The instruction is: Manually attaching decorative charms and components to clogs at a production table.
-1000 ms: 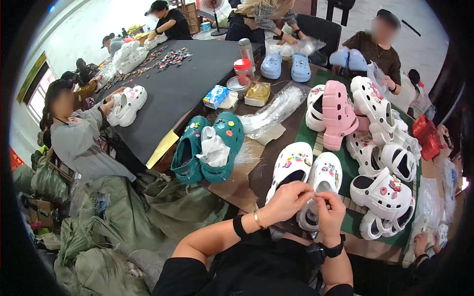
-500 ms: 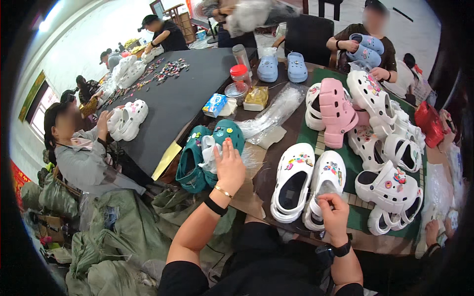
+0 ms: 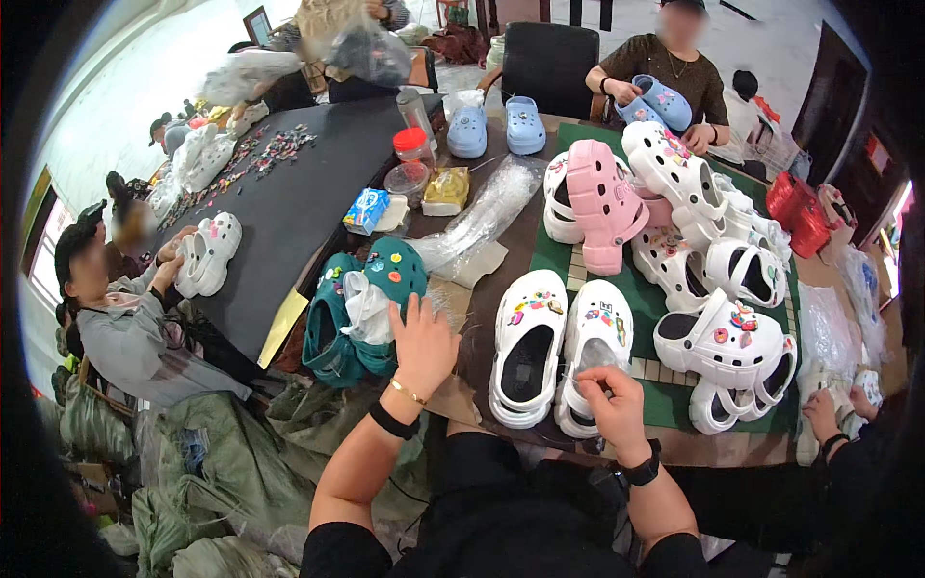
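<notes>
My left hand (image 3: 424, 345) hovers with fingers spread at the near right side of a pair of green clogs (image 3: 393, 273) dotted with small charms. Crumpled white plastic (image 3: 367, 310) lies on those clogs, close to my fingertips. In front of me stand two white clogs with colourful charms, a left one (image 3: 518, 385) and a right one (image 3: 603, 306). The fingers of my right hand (image 3: 617, 409) are pinched at the right clog's opening. Clear plastic film (image 3: 599, 354) shows inside that opening and reaches my fingertips.
To the right, white clogs (image 3: 725, 342) and a pink clog (image 3: 599, 207) are piled on a green mat (image 3: 655, 405). Blue clogs (image 3: 467, 132), a red-lidded jar (image 3: 412, 149) and a plastic bundle (image 3: 482, 222) lie farther back. Co-workers sit around, one holding blue clogs (image 3: 655, 104).
The whole view has shifted. My left hand has drawn back from the green clog toward me. My right hand stays at the white clog's opening. The co-worker at left now grasps a white clog.
</notes>
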The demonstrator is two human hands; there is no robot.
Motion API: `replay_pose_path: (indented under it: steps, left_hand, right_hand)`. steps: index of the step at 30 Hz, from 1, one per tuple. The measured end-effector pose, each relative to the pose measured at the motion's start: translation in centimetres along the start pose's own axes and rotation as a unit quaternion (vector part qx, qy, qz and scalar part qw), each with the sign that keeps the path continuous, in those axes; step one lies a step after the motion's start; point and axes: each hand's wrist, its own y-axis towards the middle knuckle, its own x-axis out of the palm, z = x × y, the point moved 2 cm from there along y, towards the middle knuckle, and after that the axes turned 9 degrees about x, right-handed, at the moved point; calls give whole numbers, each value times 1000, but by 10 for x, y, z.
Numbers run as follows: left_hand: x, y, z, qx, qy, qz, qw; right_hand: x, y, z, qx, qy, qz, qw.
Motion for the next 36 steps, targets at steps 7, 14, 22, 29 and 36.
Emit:
replay_pose_path:
  steps: [7, 14, 22, 29, 36]
  left_hand:
    - [-19, 4, 48, 95, -175, 6, 980]
    - [-27, 14, 70, 128, -207, 32, 969]
    - [-16, 15, 69, 110, -231, -35, 966]
    - [-58, 9, 99, 151, -559, 46, 814]
    - [-56, -16, 120, 90, -681, -53, 724]
  right_hand:
    - [1, 0, -2, 7, -10, -20, 1000]
    - [3, -1, 3, 6, 4, -14, 1000]
    - [7, 0, 2, 3, 27, -20, 999]
    - [-8, -3, 8, 63, 45, 4, 997]
    - [3, -3, -12, -66, 41, -10, 997]
